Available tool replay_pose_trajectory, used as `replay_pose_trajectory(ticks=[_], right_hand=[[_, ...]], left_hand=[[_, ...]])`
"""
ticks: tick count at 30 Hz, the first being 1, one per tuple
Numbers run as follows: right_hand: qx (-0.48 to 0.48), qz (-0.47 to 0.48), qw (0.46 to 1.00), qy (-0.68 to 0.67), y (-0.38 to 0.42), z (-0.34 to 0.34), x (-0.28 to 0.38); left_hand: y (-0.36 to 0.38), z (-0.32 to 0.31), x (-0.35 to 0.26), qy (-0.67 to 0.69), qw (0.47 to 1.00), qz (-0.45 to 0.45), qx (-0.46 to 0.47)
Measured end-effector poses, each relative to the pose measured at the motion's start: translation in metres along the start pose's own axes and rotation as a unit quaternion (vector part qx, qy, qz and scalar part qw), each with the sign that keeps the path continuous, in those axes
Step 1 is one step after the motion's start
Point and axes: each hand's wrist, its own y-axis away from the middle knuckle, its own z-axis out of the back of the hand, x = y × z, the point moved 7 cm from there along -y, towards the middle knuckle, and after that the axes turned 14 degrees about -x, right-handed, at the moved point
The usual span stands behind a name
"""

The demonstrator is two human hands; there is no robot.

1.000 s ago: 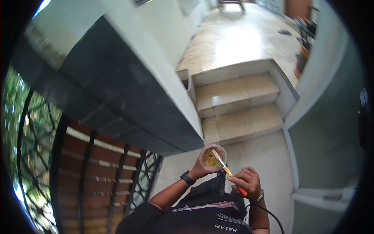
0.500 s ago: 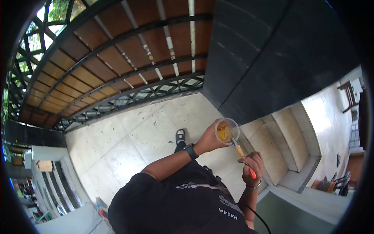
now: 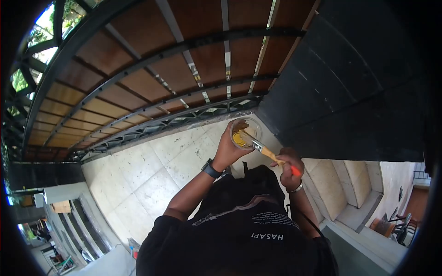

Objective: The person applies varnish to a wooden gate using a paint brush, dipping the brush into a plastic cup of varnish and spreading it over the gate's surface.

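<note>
My left hand, with a watch on its wrist, is wrapped round a clear plastic cup. Yellow liquid lies in the bottom of the cup, which is tilted so that I look into its mouth. A paintbrush with a wooden handle and red-orange end is gripped in my right hand. Its bristles reach inside the cup rim, and its metal band crosses the near edge. Both hands are in front of my chest, above the floor.
Ahead stands a gate of brown wooden slats in a black metal frame. A large dark panel rises on the right. Stone steps lie below it, beside the pale tiled floor.
My view has shifted toward the gate. The brush has gone from the cup's rim to deeper inside it, and my right hand has come nearer the cup's level.
</note>
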Motion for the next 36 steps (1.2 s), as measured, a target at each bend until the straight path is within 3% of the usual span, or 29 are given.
replay_pose_trajectory(ticks=[1,2,4,5,8,9,11,12,14,18,20,22,24,26,28,29,32,34,36], right_hand=[[-0.078,-0.128,0.986,-0.071,-0.002,0.003,-0.027],[-0.08,-0.129,0.986,-0.07,-0.01,0.0,-0.04],[-0.187,-0.313,0.914,-0.177,-0.027,-0.002,-0.087],[-0.188,-0.314,0.901,-0.232,-0.043,-0.008,-0.099],[-0.221,-0.434,0.805,-0.339,-0.064,-0.016,-0.153],[-0.224,-0.429,0.805,-0.345,-0.075,-0.015,-0.168],[-0.23,-0.516,0.683,-0.462,-0.082,-0.026,-0.202],[-0.234,-0.509,0.684,-0.467,-0.094,-0.026,-0.214],[-0.198,-0.525,0.602,-0.568,-0.115,-0.039,-0.229],[-0.232,-0.505,0.616,-0.558,-0.166,-0.047,-0.227],[-0.251,-0.444,0.656,-0.556,-0.188,-0.047,-0.223],[-0.284,-0.416,0.664,-0.553,-0.199,-0.05,-0.221],[-0.315,-0.298,0.73,-0.528,-0.217,-0.044,-0.208],[-0.341,-0.268,0.733,-0.524,-0.218,-0.045,-0.209],[-0.395,-0.198,0.756,-0.484,-0.221,-0.038,-0.203],[-0.377,-0.155,0.784,-0.468,-0.228,-0.037,-0.196],[-0.453,-0.145,0.781,-0.405,-0.242,-0.034,-0.185],[-0.437,-0.105,0.796,-0.406,-0.251,-0.03,-0.184],[-0.438,-0.069,0.835,-0.326,-0.262,-0.026,-0.178]], left_hand=[[-0.015,-0.002,0.004,0.012,1.0,0.0,-0.004],[-0.029,-0.005,0.007,0.023,1.0,-0.001,-0.008],[-0.058,-0.012,0.008,0.011,1.0,0.002,-0.025],[-0.073,-0.018,0.012,0.01,1.0,-0.001,-0.029],[-0.114,-0.037,0.025,0.026,0.999,0.0,-0.041],[-0.131,-0.042,0.027,0.016,0.999,-0.007,-0.042],[-0.157,-0.051,0.029,0.009,0.998,-0.014,-0.055],[-0.17,-0.055,0.025,0.008,0.999,-0.021,-0.048],[-0.196,-0.06,0.023,0.041,0.998,-0.001,-0.044],[-0.241,-0.058,0.019,0.043,0.999,-0.008,-0.029],[-0.26,-0.056,0.021,0.068,0.997,-0.014,-0.02],[-0.279,-0.052,0.02,0.025,0.997,-0.072,0.006],[-0.295,-0.047,0.022,0.07,0.995,-0.069,0.029],[-0.304,-0.04,0.025,0.078,0.992,-0.061,0.075],[-0.309,-0.031,0.026,0.092,0.989,-0.049,0.103],[-0.31,-0.028,0.028,0.076,0.988,-0.064,0.119],[-0.307,-0.02,0.04,0.072,0.983,-0.077,0.153],[-0.302,-0.015,0.047,0.078,0.981,-0.048,0.169],[-0.298,-0.01,0.048,0.073,0.978,-0.061,0.183]])
